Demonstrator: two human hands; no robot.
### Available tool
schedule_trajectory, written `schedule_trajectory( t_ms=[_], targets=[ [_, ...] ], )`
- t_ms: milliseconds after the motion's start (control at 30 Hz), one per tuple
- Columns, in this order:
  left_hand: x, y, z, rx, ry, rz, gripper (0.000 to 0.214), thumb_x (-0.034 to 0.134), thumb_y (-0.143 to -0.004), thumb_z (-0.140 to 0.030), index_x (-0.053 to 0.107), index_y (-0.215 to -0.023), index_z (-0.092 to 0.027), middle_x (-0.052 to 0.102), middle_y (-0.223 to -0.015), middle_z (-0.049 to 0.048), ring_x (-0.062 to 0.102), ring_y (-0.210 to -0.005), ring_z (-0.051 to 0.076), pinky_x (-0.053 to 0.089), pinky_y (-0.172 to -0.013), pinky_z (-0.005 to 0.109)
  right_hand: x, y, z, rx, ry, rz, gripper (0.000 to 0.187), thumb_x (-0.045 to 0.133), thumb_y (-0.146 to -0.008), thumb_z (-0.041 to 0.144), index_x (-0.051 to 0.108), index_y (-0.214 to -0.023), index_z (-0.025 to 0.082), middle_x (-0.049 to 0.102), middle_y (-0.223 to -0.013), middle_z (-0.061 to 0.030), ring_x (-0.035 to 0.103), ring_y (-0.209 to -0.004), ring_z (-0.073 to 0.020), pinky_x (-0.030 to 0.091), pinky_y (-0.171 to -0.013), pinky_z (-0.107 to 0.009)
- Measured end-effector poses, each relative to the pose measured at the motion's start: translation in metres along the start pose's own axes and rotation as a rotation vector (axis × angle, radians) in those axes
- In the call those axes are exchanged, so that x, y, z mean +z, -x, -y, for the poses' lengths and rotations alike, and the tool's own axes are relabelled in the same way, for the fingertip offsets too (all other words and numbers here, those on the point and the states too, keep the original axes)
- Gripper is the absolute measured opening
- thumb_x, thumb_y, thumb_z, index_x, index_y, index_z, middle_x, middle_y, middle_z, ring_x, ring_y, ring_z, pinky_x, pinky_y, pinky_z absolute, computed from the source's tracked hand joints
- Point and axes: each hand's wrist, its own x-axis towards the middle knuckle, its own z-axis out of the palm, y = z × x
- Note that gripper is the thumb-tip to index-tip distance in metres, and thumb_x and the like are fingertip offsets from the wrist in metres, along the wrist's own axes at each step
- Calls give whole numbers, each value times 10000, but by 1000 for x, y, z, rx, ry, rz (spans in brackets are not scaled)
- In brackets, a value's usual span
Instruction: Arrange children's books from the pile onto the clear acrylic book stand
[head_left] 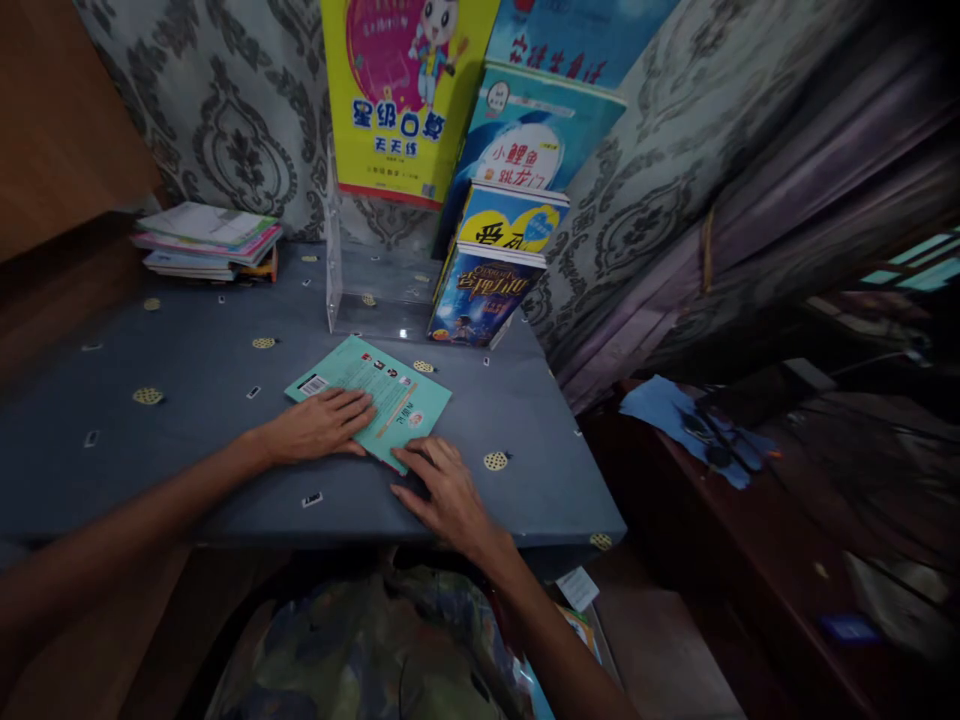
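Patterned desk (525, 400) bears a green book (386, 390) before the clear stand (334, 270): left hand (322, 425) flat, apparently steadying it; right hand (444, 487) at its corner, grip parted.

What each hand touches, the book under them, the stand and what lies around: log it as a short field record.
left hand: laid flat on the turquoise book
right hand: fingers at the book's near corner, thumb apart
book: closed, lying flat, barcode side up
stand: clear stand behind the book; yellow book upright at its left, dark blue book foremost in the row at its right
table: grey-blue cover with pineapple print
back left: stack of books
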Motion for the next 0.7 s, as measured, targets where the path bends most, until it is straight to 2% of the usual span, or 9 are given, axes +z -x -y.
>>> schedule_trajectory(
  t_ms=[133,300,400,533,700],
  targets=[
    [-3,-9,1,-18,22,-67,451,431,-1010,-514,667,-1139,-152,719,-1174,158,656,-1133,257,503,-978,397,-2,-4,-6,40,-32,-52,412,668,-911,264,611,-1319,244,661,-1134,-95,623,-1078,-253,555,-934,-421],
    [-9,-23,0,-95,32,-72,541,270,-1041,-531,649,-925,-163,713,-878,109,673,-808,213,520,-726,324,-9,-14,-15,140,-184,-139,294,578,-960,241,667,-1239,254,697,-1068,-75,672,-996,-218,573,-874,-356],
    [-14,-31,-4,-146,16,-66,563,244,-1041,-544,637,-894,-169,680,-765,77,652,-734,194,483,-678,290,-15,-20,-23,169,-252,-169,252,569,-963,245,698,-1179,235,719,-1043,-71,686,-978,-210,569,-866,-342],
    [-22,-37,-12,-227,6,-82,554,230,-1048,-540,623,-884,-185,685,-736,54,655,-709,168,438,-634,252,-22,-22,-38,188,-262,-159,237,589,-953,286,719,-1142,228,742,-1019,-63,689,-968,-219,562,-874,-367],
    [-42,-39,-14,-322,108,-131,550,211,-1064,-513,616,-858,-202,670,-676,18,621,-591,147,370,-560,247,-27,-19,-62,186,-266,-203,219,626,-929,327,738,-1087,226,757,-1013,-66,692,-968,-224,566,-861,-380]
  ],
)
